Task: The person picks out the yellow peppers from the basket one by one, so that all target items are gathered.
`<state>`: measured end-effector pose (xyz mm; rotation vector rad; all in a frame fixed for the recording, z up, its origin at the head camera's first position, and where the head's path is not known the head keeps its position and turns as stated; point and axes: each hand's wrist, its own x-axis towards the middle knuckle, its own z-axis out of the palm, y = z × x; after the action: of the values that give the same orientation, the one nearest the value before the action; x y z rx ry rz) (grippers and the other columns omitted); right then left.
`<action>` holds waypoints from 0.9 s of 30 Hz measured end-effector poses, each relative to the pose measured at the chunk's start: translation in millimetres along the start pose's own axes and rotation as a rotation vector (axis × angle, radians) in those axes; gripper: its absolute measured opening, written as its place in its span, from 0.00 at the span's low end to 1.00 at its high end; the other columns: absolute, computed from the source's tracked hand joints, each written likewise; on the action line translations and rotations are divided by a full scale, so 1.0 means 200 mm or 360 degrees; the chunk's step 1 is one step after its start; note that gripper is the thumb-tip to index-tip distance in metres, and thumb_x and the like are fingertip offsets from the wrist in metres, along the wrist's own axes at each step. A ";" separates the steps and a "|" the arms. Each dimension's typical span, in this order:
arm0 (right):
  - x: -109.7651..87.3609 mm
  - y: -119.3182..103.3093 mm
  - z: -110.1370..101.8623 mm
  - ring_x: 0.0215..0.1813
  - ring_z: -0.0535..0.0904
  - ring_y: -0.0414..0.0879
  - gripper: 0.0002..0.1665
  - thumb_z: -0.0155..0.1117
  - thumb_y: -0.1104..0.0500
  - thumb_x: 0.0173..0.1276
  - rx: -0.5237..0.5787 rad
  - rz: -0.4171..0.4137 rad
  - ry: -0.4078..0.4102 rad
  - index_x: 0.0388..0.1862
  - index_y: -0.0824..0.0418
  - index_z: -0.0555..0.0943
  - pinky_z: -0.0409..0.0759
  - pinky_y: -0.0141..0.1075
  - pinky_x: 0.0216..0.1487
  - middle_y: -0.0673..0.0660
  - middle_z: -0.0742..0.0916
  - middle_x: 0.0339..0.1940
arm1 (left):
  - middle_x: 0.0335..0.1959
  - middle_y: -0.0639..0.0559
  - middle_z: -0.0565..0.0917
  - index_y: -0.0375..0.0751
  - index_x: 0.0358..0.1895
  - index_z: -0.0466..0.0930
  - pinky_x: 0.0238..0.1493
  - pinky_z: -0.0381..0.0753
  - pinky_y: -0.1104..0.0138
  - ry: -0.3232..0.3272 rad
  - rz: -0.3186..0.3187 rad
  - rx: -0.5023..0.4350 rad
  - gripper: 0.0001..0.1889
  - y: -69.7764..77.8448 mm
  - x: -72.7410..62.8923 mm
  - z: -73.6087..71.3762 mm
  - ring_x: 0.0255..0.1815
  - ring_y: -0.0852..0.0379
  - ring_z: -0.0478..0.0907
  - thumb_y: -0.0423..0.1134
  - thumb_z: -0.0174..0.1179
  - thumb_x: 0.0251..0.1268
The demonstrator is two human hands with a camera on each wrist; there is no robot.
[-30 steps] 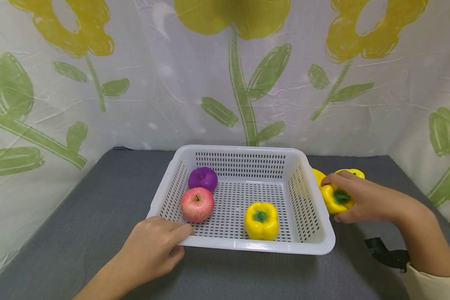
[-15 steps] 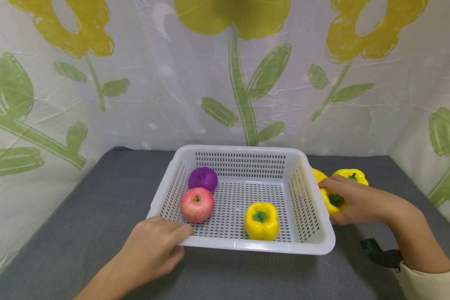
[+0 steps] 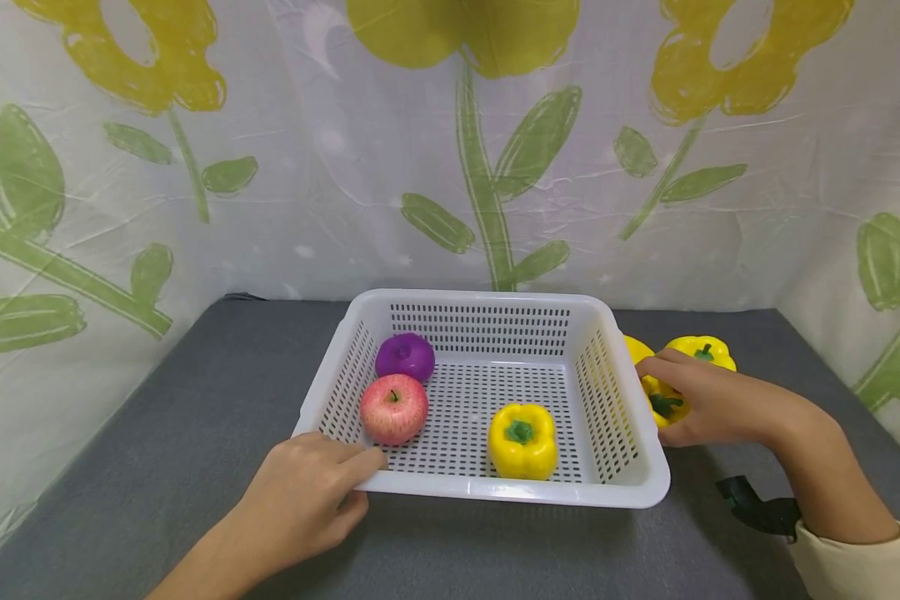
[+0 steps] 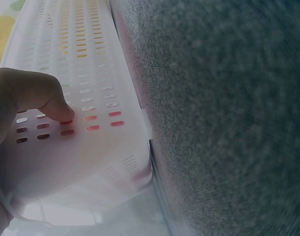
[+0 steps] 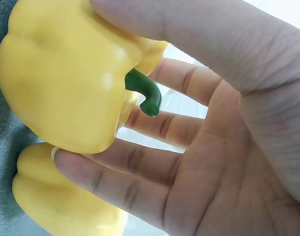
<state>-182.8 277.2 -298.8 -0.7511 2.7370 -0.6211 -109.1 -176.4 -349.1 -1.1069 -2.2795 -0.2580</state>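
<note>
Basket (image 3: 510, 490), white, sits on the grey desk (image 3: 195, 400), its near rim gripped by the left hand (image 3: 311, 492). Just outside its right wall, the right hand (image 3: 720, 408) holds a yellow pepper (image 5: 66, 73). Another pepper (image 3: 522, 450), an apple (image 3: 393, 412) and a purple onion (image 3: 408, 358) lie inside.

From above, the white basket (image 3: 468, 489) lies open: a hand can drop to the middle or far right of its floor. Inside the basket, the apple (image 3: 393, 408) and purple vegetable (image 3: 405, 357) obstruct the left; the inner pepper (image 3: 523, 442) obstructs the near right. The left hand (image 3: 311, 482) occupies the basket's near-left rim. Right of the basket, the right hand (image 3: 720, 404), its held pepper (image 5: 61, 73) and the outer pepper (image 3: 701, 348) crowd the passage. Left of the basket, the grey surface (image 3: 202, 408) offers broad room; behind the basket, the hanging cloth (image 3: 307, 208) bars passage.
</note>
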 end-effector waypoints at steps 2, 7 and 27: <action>0.00 0.00 0.00 0.48 0.71 0.49 0.33 0.81 0.50 0.49 -0.0009 0.0005 0.0008 0.56 0.49 0.78 0.75 0.44 0.43 0.52 0.76 0.50 | 0.18 0.67 0.61 0.52 0.28 0.69 0.22 0.60 0.70 -0.0001 0.0000 0.0005 0.16 0.00 0.00 0.00 0.18 0.66 0.56 0.31 0.63 0.34; 0.00 -0.01 0.00 0.49 0.72 0.51 0.35 0.81 0.50 0.49 -0.0015 0.0035 0.0023 0.57 0.49 0.79 0.75 0.45 0.44 0.54 0.76 0.54 | 0.18 0.66 0.61 0.52 0.29 0.70 0.22 0.61 0.69 -0.0009 0.0002 0.0011 0.16 0.00 0.00 0.00 0.18 0.65 0.56 0.31 0.64 0.35; -0.06 -0.05 -0.05 0.47 0.76 0.51 0.34 0.78 0.53 0.55 -0.0159 0.0059 0.0060 0.60 0.58 0.78 0.79 0.48 0.44 0.56 0.78 0.54 | 0.18 0.66 0.62 0.51 0.28 0.69 0.22 0.63 0.68 0.0012 0.0018 0.0027 0.16 0.00 0.00 0.00 0.17 0.64 0.58 0.31 0.63 0.33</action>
<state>-171.8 280.3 -283.4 -0.7160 2.8273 -0.4991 -109.2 -176.7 -348.9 -1.1084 -2.2642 -0.2372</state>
